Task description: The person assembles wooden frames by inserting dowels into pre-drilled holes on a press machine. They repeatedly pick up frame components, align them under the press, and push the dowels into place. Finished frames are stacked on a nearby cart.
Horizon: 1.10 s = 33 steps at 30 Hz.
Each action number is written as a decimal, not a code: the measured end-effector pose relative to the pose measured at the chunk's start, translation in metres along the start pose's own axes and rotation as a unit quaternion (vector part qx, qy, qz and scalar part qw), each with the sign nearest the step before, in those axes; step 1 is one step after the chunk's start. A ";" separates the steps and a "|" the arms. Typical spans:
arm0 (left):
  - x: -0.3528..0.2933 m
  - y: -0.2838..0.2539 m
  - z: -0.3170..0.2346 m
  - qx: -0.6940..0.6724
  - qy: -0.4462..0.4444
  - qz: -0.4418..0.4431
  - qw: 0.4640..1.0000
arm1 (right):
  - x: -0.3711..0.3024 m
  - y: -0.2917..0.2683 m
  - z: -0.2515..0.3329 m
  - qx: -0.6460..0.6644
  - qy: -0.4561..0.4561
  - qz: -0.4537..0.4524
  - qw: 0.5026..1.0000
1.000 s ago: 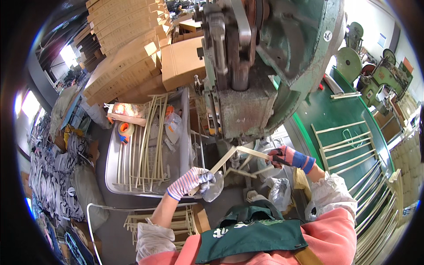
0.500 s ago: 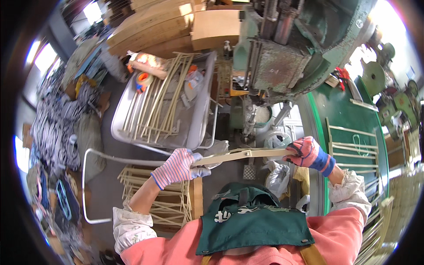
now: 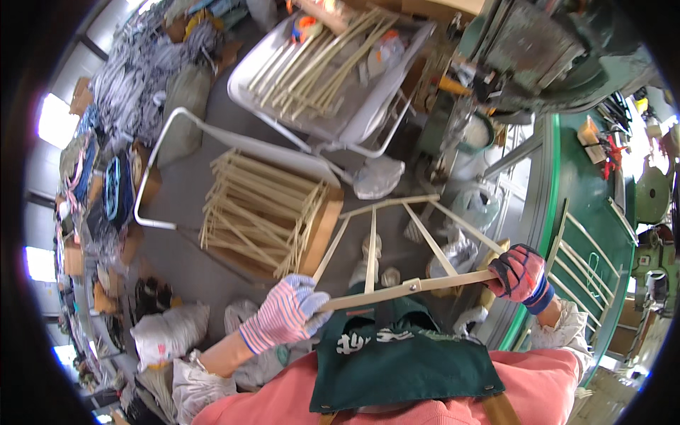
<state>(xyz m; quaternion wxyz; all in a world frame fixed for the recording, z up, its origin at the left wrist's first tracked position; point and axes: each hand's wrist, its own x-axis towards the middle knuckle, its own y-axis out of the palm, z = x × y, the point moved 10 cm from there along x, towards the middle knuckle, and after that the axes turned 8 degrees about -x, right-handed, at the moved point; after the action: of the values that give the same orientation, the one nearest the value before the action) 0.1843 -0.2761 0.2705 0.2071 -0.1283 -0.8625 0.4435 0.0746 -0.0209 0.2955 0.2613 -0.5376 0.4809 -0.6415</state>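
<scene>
A cream metal ladder-like frame (image 3: 372,296), with several thin rods joining two longer bars, stretches across in front of my chest. My left hand (image 3: 287,312), in a striped glove, is closed around the left end of its near bar. The right end of that bar is gripped by my right hand (image 3: 520,276), in a red and dark glove. A riveted joint shows midway along the near bar, and the far bar tilts away over the floor. Left of it, a cardboard box (image 3: 327,225) holds a pile of similar cream frames (image 3: 262,212).
A grey-white tub (image 3: 241,79) of loose cream rods stands on a tubular stand at the back. A green press machine (image 3: 535,53) is at the upper right. More cream frames lie on the green table (image 3: 577,173). Grey bundles (image 3: 134,78) line the left; white sacks (image 3: 166,333) sit nearer.
My view has swung right and downward, so the machine has shifted toward the upper right. The held frame has tipped, and its rods and far bar now show. Both hands keep their hold.
</scene>
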 end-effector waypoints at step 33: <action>0.010 0.085 0.005 -0.371 -0.087 0.009 0.924 | 0.022 0.081 -0.096 -0.042 0.203 0.048 0.977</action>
<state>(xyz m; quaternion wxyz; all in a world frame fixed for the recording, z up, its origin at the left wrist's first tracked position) 0.1768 -0.2269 0.2011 0.0645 -0.1647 -0.9788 0.1030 -0.0372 -0.0403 0.2363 0.1660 -0.3832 0.5755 -0.7031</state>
